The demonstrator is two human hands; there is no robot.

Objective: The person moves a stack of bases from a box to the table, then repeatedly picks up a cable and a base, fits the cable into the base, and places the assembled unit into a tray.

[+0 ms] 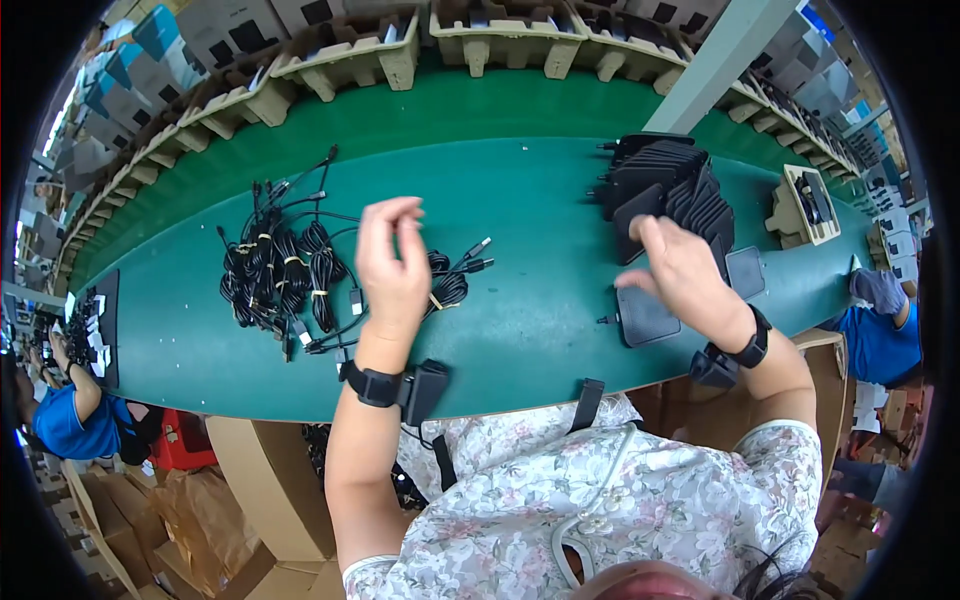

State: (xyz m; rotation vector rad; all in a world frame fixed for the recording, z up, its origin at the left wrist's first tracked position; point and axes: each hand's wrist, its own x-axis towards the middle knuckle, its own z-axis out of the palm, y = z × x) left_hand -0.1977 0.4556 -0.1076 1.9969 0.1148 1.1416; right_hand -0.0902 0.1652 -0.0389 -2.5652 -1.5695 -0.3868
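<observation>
My left hand (392, 262) hovers over the green table, thumb apart from the fingers and nothing visible in it. Beside it on the left lies a heap of black cables (265, 265), coiled and tied with pale bands. Another coiled cable (452, 292), its plug ends pointing right, lies close to the hand's right side. Above the black power adapters on the right is my right hand (690, 270), with thumb and fingers spread and no held thing in sight. Many adapters stand in overlapping rows (650, 175); a single adapter (647, 318) lies flat below the hand, its prongs toward the left.
Moulded pulp trays (505, 45) line the table's far side, and a grey post (725, 65) rises at the far right. A small tray (790, 215) sits on the right. Cardboard boxes (265, 485) stand below the near edge. Co-workers (70, 420) sit at both ends.
</observation>
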